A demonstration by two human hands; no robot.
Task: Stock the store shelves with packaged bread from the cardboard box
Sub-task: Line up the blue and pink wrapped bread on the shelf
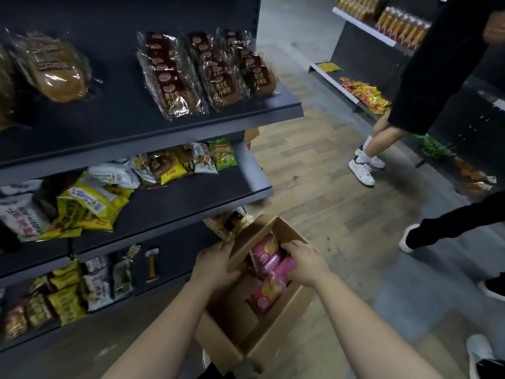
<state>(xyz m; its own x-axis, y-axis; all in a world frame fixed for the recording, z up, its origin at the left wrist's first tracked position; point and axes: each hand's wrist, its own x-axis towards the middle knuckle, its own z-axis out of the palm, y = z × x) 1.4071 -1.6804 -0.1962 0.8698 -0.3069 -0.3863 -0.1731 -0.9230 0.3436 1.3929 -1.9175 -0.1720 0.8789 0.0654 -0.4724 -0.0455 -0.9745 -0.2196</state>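
**Both hands at the bread box beside the shelves**

A cardboard box stands open on the wooden floor, close against the foot of a dark shelf unit. Inside it lie pink bread packets, stacked along the right half of the box; the left half shows bare cardboard.

The left hand grips the box's left flap, fingers over the outside and thumb curled over its edge. The right hand reaches into the box from the right, its fingers bent down round the top of one pink packet.

On the top shelf, three brown-labelled bread packs lie side by side near the right end, and a clear-wrapped loaf lies well apart from them to the left. The middle shelf carries a loose heap of yellow and white packets on the left and a smaller cluster, with a green bag, toward the back. The bottom shelf holds rows of yellow, white and brown packets.

Across the aisle a person in a black top and white sneakers stands beside another shelf unit, where red and yellow packets are piled. A second black-clad leg enters from the right edge.
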